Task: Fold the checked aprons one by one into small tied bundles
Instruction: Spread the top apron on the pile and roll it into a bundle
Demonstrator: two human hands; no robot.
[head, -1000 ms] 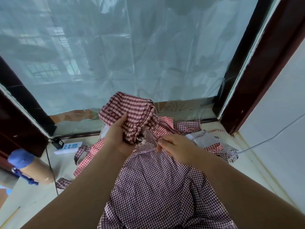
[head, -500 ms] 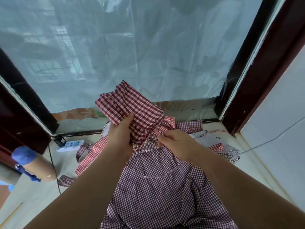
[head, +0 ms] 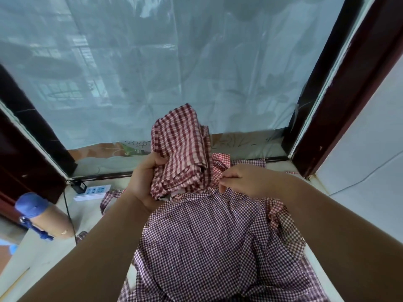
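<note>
Folded red-checked apron (head: 181,149): held up, long axis upright, tilted slightly away. Left hand (head: 144,182) curled round its lower edge. Right hand (head: 242,179), just beside, pinches what may be a strap (head: 220,168); hard to tell. Finer-checked apron (head: 218,247) spread beneath both. No container in view.

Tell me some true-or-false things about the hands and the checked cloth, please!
1. The left hand grips a folded red-checked apron. True.
2. The right hand is flat and empty. False: it pinches a checked cloth edge beside the fold.
3. A white power strip lies left of the hands. True.
4. The folded apron is blue. False: it is red and white checked.
</note>
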